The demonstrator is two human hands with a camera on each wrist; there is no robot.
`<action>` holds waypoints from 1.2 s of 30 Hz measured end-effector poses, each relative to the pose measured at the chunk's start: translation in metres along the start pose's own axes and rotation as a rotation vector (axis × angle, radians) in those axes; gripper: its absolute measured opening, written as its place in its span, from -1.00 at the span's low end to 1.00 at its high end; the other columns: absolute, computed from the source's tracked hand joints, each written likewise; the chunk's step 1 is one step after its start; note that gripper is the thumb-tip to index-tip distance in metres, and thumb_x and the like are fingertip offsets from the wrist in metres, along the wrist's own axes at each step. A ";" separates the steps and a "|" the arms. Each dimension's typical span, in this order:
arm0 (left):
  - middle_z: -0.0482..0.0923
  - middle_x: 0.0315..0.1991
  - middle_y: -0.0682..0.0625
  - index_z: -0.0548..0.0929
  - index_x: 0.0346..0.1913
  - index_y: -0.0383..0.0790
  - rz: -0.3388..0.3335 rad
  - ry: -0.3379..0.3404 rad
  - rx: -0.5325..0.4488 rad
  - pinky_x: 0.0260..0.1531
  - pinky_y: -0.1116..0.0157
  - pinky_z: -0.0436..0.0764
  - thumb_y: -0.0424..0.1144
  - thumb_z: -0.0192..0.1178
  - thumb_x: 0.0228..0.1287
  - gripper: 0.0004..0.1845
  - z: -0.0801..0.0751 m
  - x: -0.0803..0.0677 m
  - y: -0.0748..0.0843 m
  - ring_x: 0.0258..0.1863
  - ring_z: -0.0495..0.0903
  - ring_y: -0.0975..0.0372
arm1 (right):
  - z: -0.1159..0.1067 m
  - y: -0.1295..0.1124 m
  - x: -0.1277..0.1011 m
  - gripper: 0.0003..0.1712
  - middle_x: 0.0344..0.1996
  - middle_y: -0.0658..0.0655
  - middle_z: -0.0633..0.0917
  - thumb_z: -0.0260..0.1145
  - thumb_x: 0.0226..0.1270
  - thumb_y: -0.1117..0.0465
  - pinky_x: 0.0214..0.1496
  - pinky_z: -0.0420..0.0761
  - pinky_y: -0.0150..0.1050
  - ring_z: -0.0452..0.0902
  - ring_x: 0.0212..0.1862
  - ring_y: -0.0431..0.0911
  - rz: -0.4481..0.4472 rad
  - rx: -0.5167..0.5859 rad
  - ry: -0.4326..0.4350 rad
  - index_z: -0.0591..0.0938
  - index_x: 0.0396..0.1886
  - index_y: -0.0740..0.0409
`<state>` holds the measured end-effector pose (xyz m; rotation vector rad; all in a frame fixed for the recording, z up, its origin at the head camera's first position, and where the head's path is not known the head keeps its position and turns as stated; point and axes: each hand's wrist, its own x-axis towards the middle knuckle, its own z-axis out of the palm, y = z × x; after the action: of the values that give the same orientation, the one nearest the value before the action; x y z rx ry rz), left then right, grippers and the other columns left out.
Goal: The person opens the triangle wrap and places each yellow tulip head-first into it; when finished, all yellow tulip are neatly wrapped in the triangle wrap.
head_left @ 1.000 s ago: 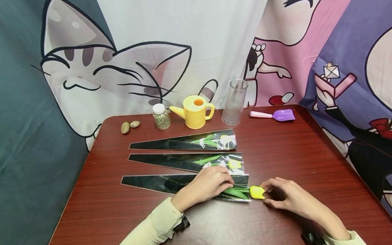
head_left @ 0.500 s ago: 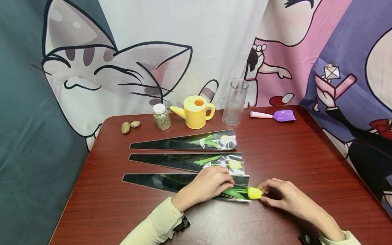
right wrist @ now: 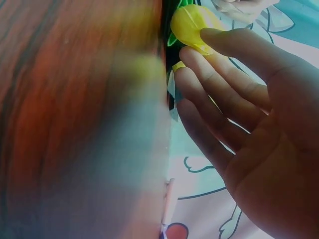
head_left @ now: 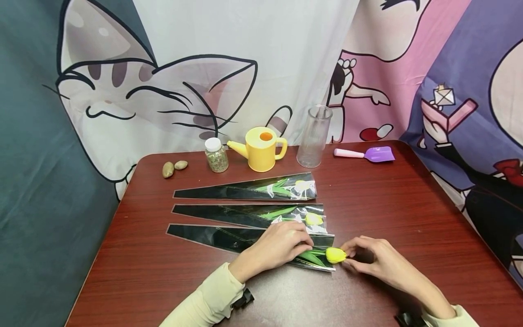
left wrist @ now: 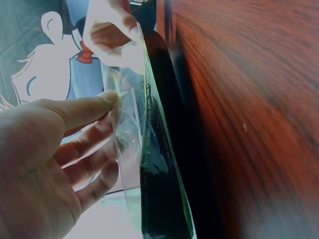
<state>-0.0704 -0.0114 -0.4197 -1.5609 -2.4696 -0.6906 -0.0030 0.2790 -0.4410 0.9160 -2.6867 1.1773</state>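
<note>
A yellow tulip [head_left: 336, 255] with green leaves lies partway in the nearest flower sleeve [head_left: 204, 237], its bloom just past the sleeve's wide right end. My right hand [head_left: 382, 261] pinches the bloom between thumb and fingers; in the right wrist view the thumb lies on the yellow petals [right wrist: 192, 25]. My left hand [head_left: 282, 243] covers the middle of that sleeve. In the left wrist view its thumb and fingers pinch the clear film [left wrist: 130, 117], which stands lifted off the black backing [left wrist: 162, 199]. The tulip's lower stem is hidden under the left hand.
Two more sleeves, a middle one [head_left: 216, 214] and a far one [head_left: 220, 191], each hold a yellow tulip. Along the back stand two stones [head_left: 168, 170], a jar [head_left: 217, 160], a yellow watering can [head_left: 260, 152], a clear vase [head_left: 312, 141] and a purple shovel [head_left: 378, 154].
My right hand has moved left, carrying the tulip's bloom closer to the sleeve's mouth. The sleeve's narrow left end has swung slightly away from me. My left hand has stayed in place.
</note>
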 end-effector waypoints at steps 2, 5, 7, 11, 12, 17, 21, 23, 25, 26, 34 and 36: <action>0.56 -0.29 0.29 0.79 -0.23 0.07 -0.001 0.001 0.001 -0.25 0.52 0.49 -0.09 0.30 0.31 -0.91 0.000 0.000 0.000 -0.27 0.52 0.50 | 0.001 0.000 0.001 -0.59 -0.31 -0.17 0.68 0.55 0.04 0.37 -0.31 0.56 -0.41 0.60 -0.34 -0.27 -0.006 0.016 0.012 0.67 -0.12 -0.05; 0.56 -0.28 0.29 0.79 -0.23 0.07 -0.001 0.004 0.007 -0.24 0.51 0.50 -0.08 0.30 0.31 -0.90 -0.001 0.001 0.001 -0.26 0.52 0.50 | 0.003 0.000 0.002 -0.59 -0.32 -0.14 0.69 0.54 0.04 0.40 -0.33 0.57 -0.39 0.60 -0.35 -0.26 -0.019 0.049 0.028 0.68 -0.12 -0.01; 0.56 -0.27 0.30 0.79 -0.22 0.08 -0.003 0.008 0.011 -0.22 0.51 0.50 -0.07 0.30 0.31 -0.90 -0.001 0.001 0.002 -0.24 0.52 0.50 | 0.005 -0.001 0.003 -0.61 -0.33 -0.13 0.70 0.53 0.05 0.40 -0.35 0.57 -0.38 0.61 -0.37 -0.25 -0.024 0.067 0.038 0.69 -0.12 0.01; 0.57 -0.25 0.30 0.79 -0.21 0.08 -0.009 0.013 0.009 -0.21 0.50 0.51 -0.07 0.29 0.32 -0.89 -0.001 0.002 0.003 -0.22 0.53 0.50 | 0.009 -0.001 0.005 -0.65 -0.37 -0.13 0.71 0.52 0.08 0.39 -0.38 0.57 -0.41 0.61 -0.40 -0.27 -0.001 0.083 0.047 0.72 -0.13 0.00; 0.57 -0.25 0.30 0.78 -0.21 0.08 -0.010 0.014 0.006 -0.22 0.50 0.51 -0.07 0.29 0.32 -0.89 -0.001 0.002 0.003 -0.22 0.53 0.50 | 0.010 -0.002 0.005 -0.66 -0.38 -0.14 0.71 0.51 0.09 0.38 -0.39 0.56 -0.42 0.60 -0.41 -0.28 0.005 0.083 0.049 0.72 -0.14 -0.01; 0.56 -0.26 0.29 0.78 -0.21 0.07 -0.009 0.017 -0.010 -0.25 0.50 0.50 -0.07 0.29 0.33 -0.89 -0.001 0.003 0.003 -0.24 0.52 0.50 | 0.015 -0.004 0.007 -0.72 -0.43 -0.18 0.70 0.51 0.12 0.33 -0.44 0.52 -0.47 0.58 -0.45 -0.30 0.026 0.083 0.052 0.74 -0.18 -0.05; 0.56 -0.27 0.28 0.78 -0.22 0.06 -0.004 0.019 -0.013 -0.27 0.50 0.50 -0.07 0.29 0.32 -0.89 -0.001 0.003 0.004 -0.26 0.52 0.49 | 0.019 -0.006 0.009 -0.70 -0.44 -0.17 0.70 0.53 0.07 0.38 -0.47 0.50 -0.48 0.59 -0.47 -0.28 0.016 0.089 0.056 0.74 -0.20 0.00; 0.56 -0.27 0.28 0.78 -0.22 0.06 0.000 0.021 -0.011 -0.26 0.51 0.50 -0.07 0.29 0.32 -0.90 -0.001 0.003 0.004 -0.26 0.52 0.49 | 0.021 -0.009 0.011 -0.68 -0.46 -0.14 0.70 0.53 0.02 0.44 -0.48 0.49 -0.48 0.58 -0.48 -0.27 -0.007 0.096 0.064 0.74 -0.22 0.05; 0.56 -0.27 0.28 0.78 -0.23 0.05 0.000 0.020 -0.014 -0.26 0.51 0.50 -0.08 0.29 0.32 -0.90 -0.001 0.003 0.004 -0.26 0.52 0.49 | 0.021 -0.015 0.015 -0.65 -0.48 -0.11 0.69 0.53 -0.04 0.51 -0.48 0.49 -0.48 0.58 -0.50 -0.25 -0.038 0.104 0.073 0.73 -0.25 0.12; 0.56 -0.27 0.27 0.78 -0.23 0.05 0.000 0.020 -0.015 -0.27 0.50 0.50 -0.08 0.29 0.32 -0.90 -0.001 0.003 0.004 -0.26 0.52 0.49 | 0.020 -0.019 0.017 -0.65 -0.49 -0.09 0.69 0.52 -0.06 0.53 -0.49 0.49 -0.48 0.57 -0.50 -0.25 -0.051 0.109 0.077 0.73 -0.26 0.14; 0.54 -0.29 0.29 0.77 -0.23 0.08 0.001 0.012 -0.004 -0.30 0.53 0.48 -0.07 0.28 0.33 -0.90 0.000 0.003 0.005 -0.30 0.49 0.51 | 0.021 -0.021 0.019 -0.63 -0.49 -0.09 0.69 0.53 -0.11 0.55 -0.48 0.50 -0.49 0.57 -0.50 -0.27 -0.091 0.100 0.084 0.73 -0.27 0.16; 0.54 -0.29 0.29 0.77 -0.23 0.09 0.003 0.009 -0.005 -0.30 0.53 0.48 -0.07 0.28 0.33 -0.90 0.000 0.003 0.004 -0.30 0.48 0.51 | 0.024 -0.012 0.015 -0.62 -0.48 -0.10 0.69 0.54 -0.09 0.52 -0.48 0.50 -0.49 0.57 -0.50 -0.28 -0.083 0.090 0.079 0.73 -0.25 0.12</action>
<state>-0.0679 -0.0076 -0.4177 -1.5591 -2.4612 -0.7015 -0.0046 0.2486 -0.4456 0.9615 -2.5271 1.2972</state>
